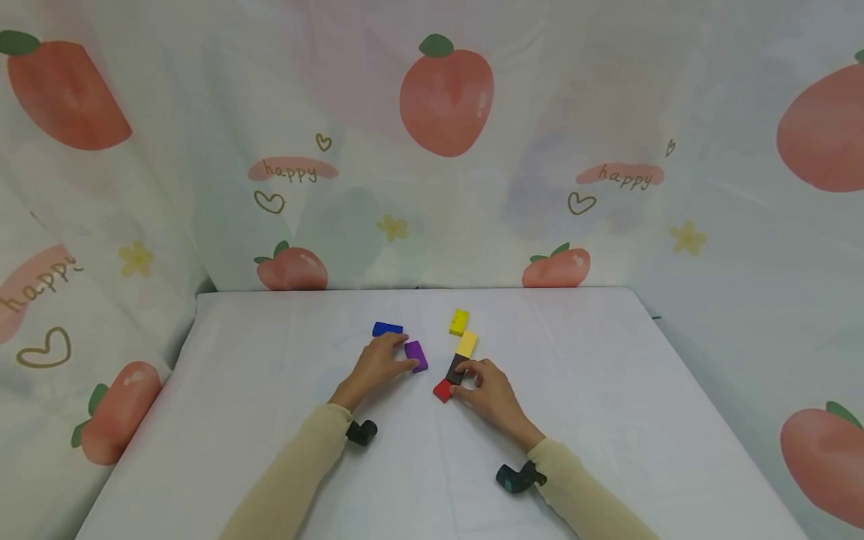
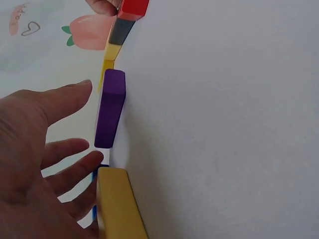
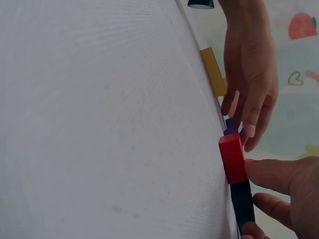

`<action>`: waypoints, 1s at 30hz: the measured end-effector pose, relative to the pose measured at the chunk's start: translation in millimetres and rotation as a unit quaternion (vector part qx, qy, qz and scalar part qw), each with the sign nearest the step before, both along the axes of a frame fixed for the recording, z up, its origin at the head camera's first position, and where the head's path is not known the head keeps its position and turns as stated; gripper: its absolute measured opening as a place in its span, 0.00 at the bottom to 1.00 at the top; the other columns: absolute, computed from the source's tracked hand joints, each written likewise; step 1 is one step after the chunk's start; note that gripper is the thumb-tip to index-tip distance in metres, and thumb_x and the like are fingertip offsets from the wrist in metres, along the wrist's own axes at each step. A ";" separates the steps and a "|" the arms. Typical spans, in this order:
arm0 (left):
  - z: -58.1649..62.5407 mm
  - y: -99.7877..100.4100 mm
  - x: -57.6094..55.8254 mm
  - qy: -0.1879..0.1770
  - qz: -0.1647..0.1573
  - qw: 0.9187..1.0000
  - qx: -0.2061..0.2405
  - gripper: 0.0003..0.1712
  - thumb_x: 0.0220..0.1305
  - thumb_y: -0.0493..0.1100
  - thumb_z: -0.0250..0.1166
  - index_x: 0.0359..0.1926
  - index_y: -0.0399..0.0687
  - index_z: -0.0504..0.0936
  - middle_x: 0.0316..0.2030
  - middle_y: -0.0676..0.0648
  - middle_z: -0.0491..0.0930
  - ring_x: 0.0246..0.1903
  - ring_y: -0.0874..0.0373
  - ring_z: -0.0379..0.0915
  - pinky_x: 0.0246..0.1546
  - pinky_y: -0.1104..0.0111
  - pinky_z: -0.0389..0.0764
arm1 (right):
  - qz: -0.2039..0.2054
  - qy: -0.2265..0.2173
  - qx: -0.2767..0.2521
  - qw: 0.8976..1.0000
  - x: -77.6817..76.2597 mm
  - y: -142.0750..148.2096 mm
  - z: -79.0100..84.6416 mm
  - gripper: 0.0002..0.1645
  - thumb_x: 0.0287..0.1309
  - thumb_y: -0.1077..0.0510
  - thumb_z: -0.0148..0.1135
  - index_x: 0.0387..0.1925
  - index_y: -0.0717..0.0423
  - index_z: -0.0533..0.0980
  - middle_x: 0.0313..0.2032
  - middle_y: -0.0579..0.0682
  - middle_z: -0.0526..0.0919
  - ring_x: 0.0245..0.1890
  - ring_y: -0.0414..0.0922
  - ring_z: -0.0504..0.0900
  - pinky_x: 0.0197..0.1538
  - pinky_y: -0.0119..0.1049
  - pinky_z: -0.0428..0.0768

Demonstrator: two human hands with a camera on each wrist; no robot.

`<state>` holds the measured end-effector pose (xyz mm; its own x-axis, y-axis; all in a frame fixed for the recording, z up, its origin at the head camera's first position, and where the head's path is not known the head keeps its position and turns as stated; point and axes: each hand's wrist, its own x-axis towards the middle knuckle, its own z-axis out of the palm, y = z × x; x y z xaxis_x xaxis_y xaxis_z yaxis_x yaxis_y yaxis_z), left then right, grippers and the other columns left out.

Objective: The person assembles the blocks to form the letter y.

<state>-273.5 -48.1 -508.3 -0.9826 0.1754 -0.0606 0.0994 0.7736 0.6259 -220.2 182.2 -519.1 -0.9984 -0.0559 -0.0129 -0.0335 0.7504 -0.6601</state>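
My left hand hovers beside a purple block, thumb and fingers spread around its left side. In the left wrist view a gap shows between the thumb and this block. A blue block lies just beyond the left fingers. Below the left palm is a tan-yellow block, hidden in the head view. My right hand has its thumb tip at the side of a red block. Its other fingers, slightly bent, reach along a black block, which meets the red one end to end.
From the black block the row runs on to a pale yellow block, then a brighter yellow block farther back. All lie on a white-covered table. A fruit-printed curtain stands behind the far edge and at the sides.
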 end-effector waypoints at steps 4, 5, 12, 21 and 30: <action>-2.4 -0.8 -4.9 0.005 -0.016 1.000 -0.025 0.34 0.58 0.54 0.72 0.64 0.49 0.76 0.63 0.42 0.74 0.65 0.44 0.66 0.67 0.47 0.66 | 0.003 0.003 -0.004 1.000 0.1 -0.3 -0.9 0.18 0.51 0.50 0.73 0.45 0.43 0.80 0.37 0.48 0.75 0.36 0.44 0.70 0.35 0.34 0.66; -3.0 -0.9 -5.7 0.005 -0.017 0.999 -0.028 0.34 0.58 0.54 0.72 0.63 0.49 0.76 0.62 0.42 0.74 0.65 0.44 0.66 0.66 0.46 0.66 | 0.004 0.004 -0.005 1.000 0.1 -0.4 -1.2 0.18 0.51 0.50 0.73 0.45 0.43 0.80 0.37 0.48 0.76 0.36 0.44 0.70 0.35 0.34 0.66; -3.5 -0.8 -6.1 -0.016 -0.009 1.000 -0.011 0.33 0.56 0.54 0.73 0.62 0.50 0.76 0.61 0.44 0.75 0.64 0.46 0.67 0.66 0.49 0.68 | 0.003 0.008 -0.007 1.000 0.2 -0.3 -1.3 0.17 0.51 0.51 0.74 0.44 0.43 0.80 0.37 0.48 0.76 0.35 0.44 0.70 0.35 0.35 0.66; -0.4 -2.2 -4.5 -0.039 -0.007 0.999 0.031 0.33 0.54 0.48 0.75 0.60 0.50 0.74 0.59 0.45 0.76 0.61 0.49 0.70 0.65 0.53 0.71 | 0.005 0.006 -0.010 1.000 1.5 0.5 -2.1 0.17 0.52 0.51 0.73 0.45 0.44 0.80 0.37 0.48 0.76 0.35 0.44 0.70 0.35 0.35 0.66; -1.0 -8.5 -2.0 -0.015 -0.036 0.997 0.059 0.35 0.55 0.42 0.74 0.64 0.50 0.73 0.57 0.45 0.78 0.56 0.51 0.74 0.62 0.55 0.74 | 0.005 0.008 -0.014 1.000 1.2 -0.5 -1.6 0.17 0.51 0.51 0.73 0.44 0.44 0.80 0.37 0.48 0.76 0.36 0.44 0.70 0.35 0.34 0.66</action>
<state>-275.6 -56.6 -509.2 -0.9652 0.2538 -0.0639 0.1330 0.6860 0.7153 -219.1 181.7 -520.7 -0.9978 -0.0667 0.0052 -0.0524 0.7317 -0.6796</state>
